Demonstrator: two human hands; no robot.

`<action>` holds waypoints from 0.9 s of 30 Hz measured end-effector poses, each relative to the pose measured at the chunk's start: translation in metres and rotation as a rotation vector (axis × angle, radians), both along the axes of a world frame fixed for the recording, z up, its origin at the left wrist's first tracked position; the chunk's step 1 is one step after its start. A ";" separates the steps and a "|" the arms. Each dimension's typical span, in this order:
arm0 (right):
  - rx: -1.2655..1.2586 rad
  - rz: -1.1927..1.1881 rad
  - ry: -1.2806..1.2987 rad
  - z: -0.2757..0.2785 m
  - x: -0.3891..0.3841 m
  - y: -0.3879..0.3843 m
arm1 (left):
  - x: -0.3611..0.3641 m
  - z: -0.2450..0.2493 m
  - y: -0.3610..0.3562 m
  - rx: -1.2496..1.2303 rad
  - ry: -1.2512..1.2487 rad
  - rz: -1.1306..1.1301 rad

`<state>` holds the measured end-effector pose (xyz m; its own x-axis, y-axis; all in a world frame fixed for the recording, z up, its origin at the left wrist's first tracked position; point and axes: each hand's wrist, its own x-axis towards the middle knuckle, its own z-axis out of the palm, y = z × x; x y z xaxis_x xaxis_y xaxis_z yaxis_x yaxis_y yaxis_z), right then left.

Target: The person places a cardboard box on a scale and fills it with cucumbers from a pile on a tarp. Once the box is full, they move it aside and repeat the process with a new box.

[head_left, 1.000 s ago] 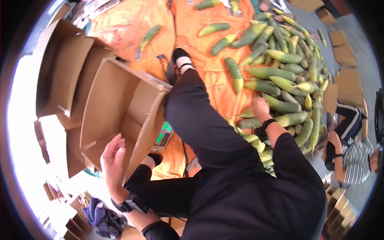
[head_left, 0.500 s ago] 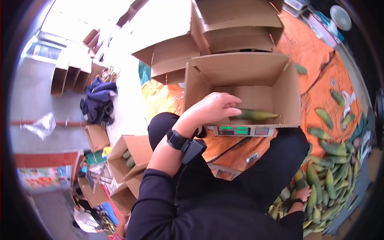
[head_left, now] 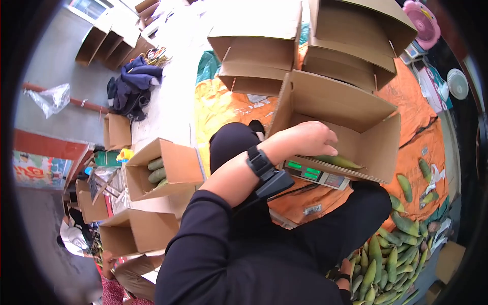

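Note:
My left hand (head_left: 312, 138), with a black strapped device on the wrist, is inside an open cardboard box (head_left: 378, 147). Its fingers are loosely bent, thumb apart. Just below it a long green radish (head_left: 339, 161) with a pale, tapering end lies in the box. The box rests on a scale with a lit green display (head_left: 304, 170). Down at the right, my right hand (head_left: 345, 267) is at the left side of a heap of green radishes (head_left: 391, 259). My leg and sleeve are close by, and its fingers are too poorly visible to judge.
Open cardboard boxes (head_left: 351, 30) are stacked beyond the scale. To the left, another box (head_left: 178, 162) holds several radishes. Loose radishes (head_left: 404, 188) lie on the orange sheet (head_left: 412, 112). A seated person's leg (head_left: 134, 277) shows at lower left.
The view has swung, so the box appears farther right and tilted. My left hand stays above the radish, which lies in the box. My right hand has shifted to the heap's near left side.

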<state>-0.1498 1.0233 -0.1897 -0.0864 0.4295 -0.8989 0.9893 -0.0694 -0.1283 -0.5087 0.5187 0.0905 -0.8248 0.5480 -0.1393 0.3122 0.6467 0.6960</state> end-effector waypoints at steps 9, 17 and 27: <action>-0.374 -0.412 0.131 0.017 -0.007 0.014 | 0.001 0.006 -0.001 0.038 0.006 0.014; -0.418 -0.386 0.767 0.134 -0.096 -0.013 | 0.000 0.008 -0.002 0.012 0.041 -0.024; -0.294 0.165 1.451 0.316 -0.299 -0.107 | 0.006 0.029 -0.007 0.370 0.010 0.057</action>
